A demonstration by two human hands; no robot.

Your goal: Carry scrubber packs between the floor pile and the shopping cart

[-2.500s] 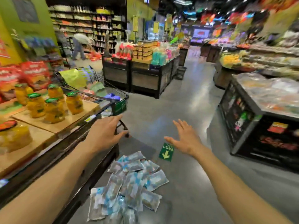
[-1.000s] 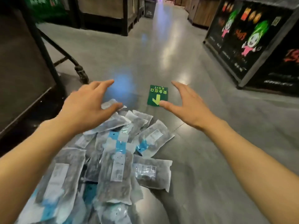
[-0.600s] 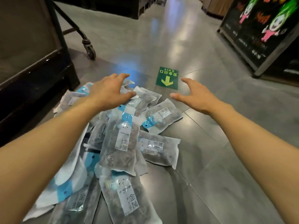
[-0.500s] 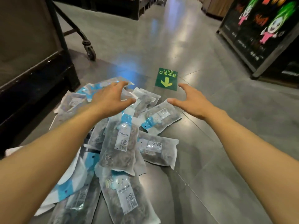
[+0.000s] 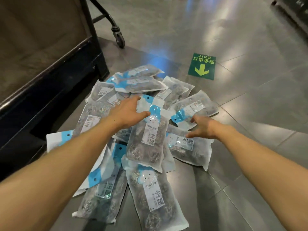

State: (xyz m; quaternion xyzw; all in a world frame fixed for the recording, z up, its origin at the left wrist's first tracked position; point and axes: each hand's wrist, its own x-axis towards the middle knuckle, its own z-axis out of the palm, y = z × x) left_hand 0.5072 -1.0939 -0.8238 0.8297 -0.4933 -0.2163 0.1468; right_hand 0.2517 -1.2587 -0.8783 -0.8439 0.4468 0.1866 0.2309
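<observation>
Work in hand: a heap of clear plastic packets with blue-and-white headers (image 5: pixel 146 134), each holding grey metal scourers, lay on the grey tiled floor (image 5: pixel 250 114) beside a dark shelf base (image 5: pixel 55 90).
Left hand (image 5: pixel 126 114): fingers were spread and extended, palm down, resting on the header of the top packet (image 5: pixel 148 135); nothing was gripped.
Right hand (image 5: pixel 202 127): fingers were spread, low over the packet on the right edge of the heap (image 5: pixel 188 150); contact could not be confirmed.
Step judged: reach-in, before any grasp.
Next move calls for: fingers closing round a packet edge; the film looked slippery, so a firm pinch was advisable.
Surroundings: a green exit arrow floor sticker (image 5: pixel 202 66) lay beyond the heap; a black cart castor (image 5: pixel 120 40) stood near the shelf base.
</observation>
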